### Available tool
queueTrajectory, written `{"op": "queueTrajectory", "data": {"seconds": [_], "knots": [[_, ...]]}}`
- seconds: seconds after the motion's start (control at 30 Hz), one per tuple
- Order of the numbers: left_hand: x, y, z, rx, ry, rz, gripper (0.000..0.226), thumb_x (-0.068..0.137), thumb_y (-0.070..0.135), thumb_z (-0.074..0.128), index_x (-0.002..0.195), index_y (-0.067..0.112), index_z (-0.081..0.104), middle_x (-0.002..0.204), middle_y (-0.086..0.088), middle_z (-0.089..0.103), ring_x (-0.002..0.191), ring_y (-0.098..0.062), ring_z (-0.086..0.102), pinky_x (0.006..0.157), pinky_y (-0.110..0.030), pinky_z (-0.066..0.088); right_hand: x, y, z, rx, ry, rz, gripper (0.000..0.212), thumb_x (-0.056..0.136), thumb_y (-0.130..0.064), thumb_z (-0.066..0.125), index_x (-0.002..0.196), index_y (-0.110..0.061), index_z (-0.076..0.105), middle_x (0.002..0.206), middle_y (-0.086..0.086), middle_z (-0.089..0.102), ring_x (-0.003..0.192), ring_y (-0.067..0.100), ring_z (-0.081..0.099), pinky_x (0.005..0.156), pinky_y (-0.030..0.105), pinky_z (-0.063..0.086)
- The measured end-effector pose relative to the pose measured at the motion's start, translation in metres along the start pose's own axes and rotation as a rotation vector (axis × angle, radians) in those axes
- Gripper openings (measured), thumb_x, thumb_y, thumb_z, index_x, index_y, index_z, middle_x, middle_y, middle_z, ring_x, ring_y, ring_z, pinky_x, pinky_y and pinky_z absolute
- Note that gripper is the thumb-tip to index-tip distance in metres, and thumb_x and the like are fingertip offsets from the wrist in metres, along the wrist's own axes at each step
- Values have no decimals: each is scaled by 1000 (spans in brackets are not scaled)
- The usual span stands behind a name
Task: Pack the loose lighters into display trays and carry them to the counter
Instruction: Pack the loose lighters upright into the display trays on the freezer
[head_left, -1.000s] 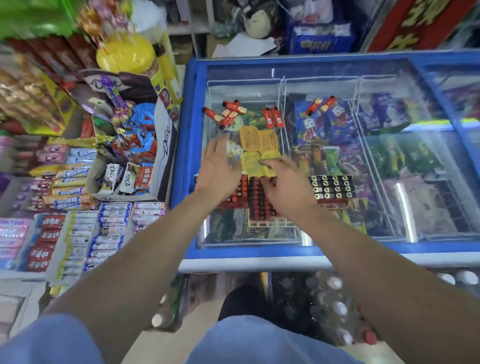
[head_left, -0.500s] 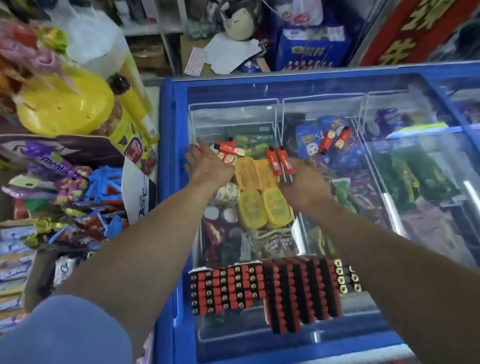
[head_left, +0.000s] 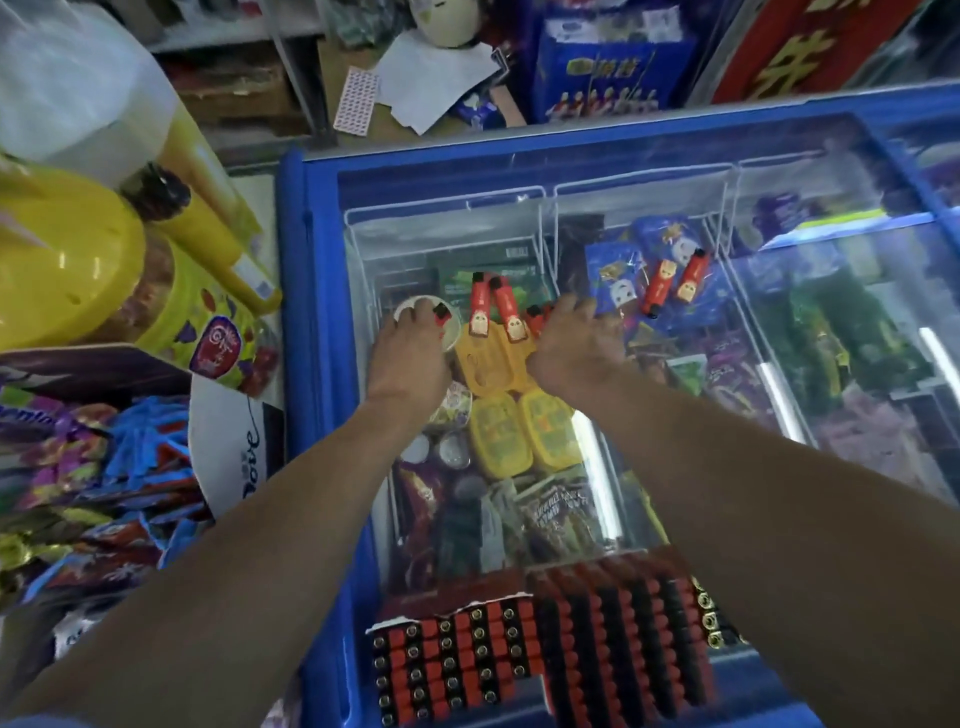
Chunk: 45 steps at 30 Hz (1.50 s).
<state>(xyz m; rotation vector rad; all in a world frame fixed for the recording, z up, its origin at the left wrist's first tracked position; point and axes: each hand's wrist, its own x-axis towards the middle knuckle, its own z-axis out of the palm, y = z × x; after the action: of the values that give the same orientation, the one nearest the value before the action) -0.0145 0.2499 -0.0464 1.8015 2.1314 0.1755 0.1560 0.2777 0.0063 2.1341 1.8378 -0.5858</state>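
Observation:
Red loose lighters lie on the glass lid of the blue freezer (head_left: 311, 364). My left hand (head_left: 410, 353) curls its fingers around a red lighter with a black top (head_left: 441, 315). My right hand (head_left: 576, 345) lies knuckles up, its thumb side closed on another red lighter (head_left: 537, 319). Two lighters (head_left: 493, 309) rest between my hands, and two more (head_left: 675, 283) lie further right. Near the front edge stand filled display trays, one red and black (head_left: 457, 660) and a darker one (head_left: 623, 639) beside it.
Left of the freezer stand a yellow tub (head_left: 62, 260), a yellow bottle (head_left: 208, 234) and a box of wrapped sweets (head_left: 104, 467). Behind the freezer are papers (head_left: 431, 83) and a blue carton (head_left: 608, 67). Ice-cream packs show through the glass.
My view has moved closer over the freezer's far part. Both hands reached forward from the trays to the loose lighters and closed on them; the left cluster of lighters has shrunk.

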Motion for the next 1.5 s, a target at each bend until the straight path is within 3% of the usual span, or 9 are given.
{"op": "queueTrajectory", "data": {"seconds": [0.17,0.4,0.63,0.77,0.97,1.13,1.23,1.33,1.5], "knots": [[11,12,-19,-240,145,-151,31,95,10,51,126,11,49,97,-13,64,85,-34,62,71,-45,51,8,16,6,48,70,-99,49,96,-18,59,139,-9,39,142,16,42,131,38,44,95,46,47],[47,75,-5,-73,-41,-130,90,88,77,54,140,5,40,139,-15,47,115,-39,61,83,-46,52,19,46,-1,497,146,-11,15,92,-40,69,97,-25,71,88,3,69,76,22,67,63,28,48],[34,109,21,83,-5,93,65,101,60,48,135,6,41,133,-20,48,104,-37,63,64,-40,40,38,89,-15,209,356,148,108,72,-77,70,155,-20,28,158,14,30,147,37,27,113,58,30],[27,115,24,43,-10,103,60,103,49,51,141,6,34,132,-21,56,113,-37,61,70,-42,45,67,108,-37,376,67,309,137,66,-77,76,162,-22,-5,170,13,-2,156,37,1,121,61,13],[30,115,20,-196,9,-35,45,104,39,53,135,7,43,111,-15,68,97,-36,67,68,-38,43,88,109,-28,328,168,50,36,102,-36,51,134,-22,59,142,8,56,137,35,37,112,50,36],[30,132,17,-251,-6,-81,54,105,44,53,140,4,43,122,-18,65,111,-37,64,73,-36,38,61,88,-6,339,128,-77,60,101,-31,48,156,-17,29,151,8,46,142,37,30,116,57,30],[26,145,19,-289,-2,-79,46,106,34,54,138,2,47,131,-19,60,117,-36,61,77,-35,38,52,77,8,369,130,-129,48,99,-26,52,144,-8,47,138,18,52,134,38,42,114,45,29],[22,158,19,-436,-35,-127,45,104,32,58,135,2,47,129,-20,61,118,-38,59,81,-36,39,37,69,10,616,159,-70,27,104,-28,48,116,-9,62,111,19,63,103,36,61,89,37,49],[13,159,21,-769,-116,-292,46,93,46,72,120,11,59,107,-4,66,101,-26,64,79,-31,45,6,75,2,900,79,-1,21,102,-14,50,110,-18,68,76,0,67,63,14,58,50,18,43]]}}
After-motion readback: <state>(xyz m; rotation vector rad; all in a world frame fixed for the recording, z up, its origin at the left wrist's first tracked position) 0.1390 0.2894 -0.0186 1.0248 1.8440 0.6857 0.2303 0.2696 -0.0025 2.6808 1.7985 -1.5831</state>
